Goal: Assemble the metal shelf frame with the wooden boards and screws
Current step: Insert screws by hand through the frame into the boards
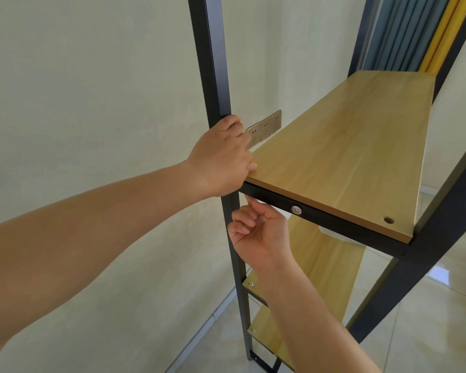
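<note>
A black metal shelf frame stands against the wall, and my left hand (223, 154) grips its near left upright (213, 63) just above the board's corner. A wooden board (347, 152) lies on the black crossbar (334, 222), which carries a silver screw head (296, 210). An empty hole (388, 219) shows near the board's right front corner. My right hand (258, 232) is under the crossbar's left end with curled fingers, its index fingertip touching the bar's underside. Whether it holds a screw is hidden. Two lower boards (328, 267) sit fixed below.
The right upright (420, 265) slants across the lower right. Wall sockets (265, 127) sit behind the left upright. A glossy tiled floor (428, 332) lies below, and blue and yellow curtains (414, 30) hang at the upper right.
</note>
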